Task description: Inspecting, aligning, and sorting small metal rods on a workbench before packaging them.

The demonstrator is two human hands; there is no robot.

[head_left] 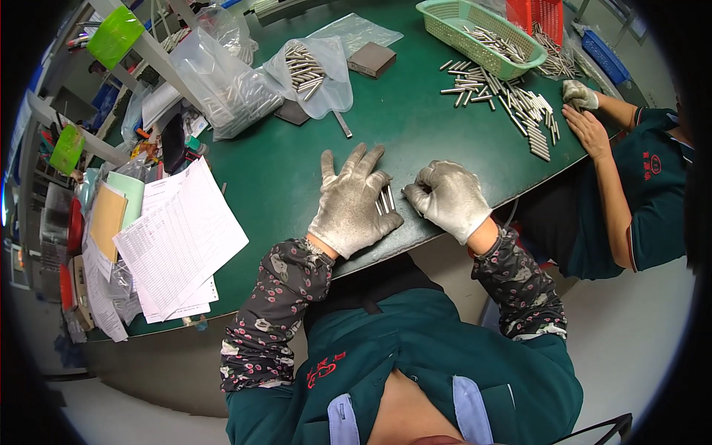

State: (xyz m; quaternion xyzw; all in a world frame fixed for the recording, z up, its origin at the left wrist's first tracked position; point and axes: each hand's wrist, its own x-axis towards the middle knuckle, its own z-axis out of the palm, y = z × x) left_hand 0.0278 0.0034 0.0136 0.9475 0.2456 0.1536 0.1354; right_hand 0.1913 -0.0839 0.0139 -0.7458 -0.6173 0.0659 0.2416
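Observation:
My left hand (348, 200), in a worn white glove, rests on the green table with three fingers spread. Its thumb and forefinger bracket a short row of metal pins (385, 200), which stand side by side in the gap. Just to the right, my right hand (449, 196), gloved too, is closed in a pinch with its fingertips turned toward the left hand. A small dark tip shows at the pinch; what it belongs to is hidden by the glove.
Loose metal pins (519, 107) lie at the right beside a pale green basket (437, 24). A co-worker's hands (586, 126) are near them. Bagged pins (304, 70), a brown block (372, 59) and a flat metal strip (343, 124) lie beyond. Papers (178, 237) cover the left.

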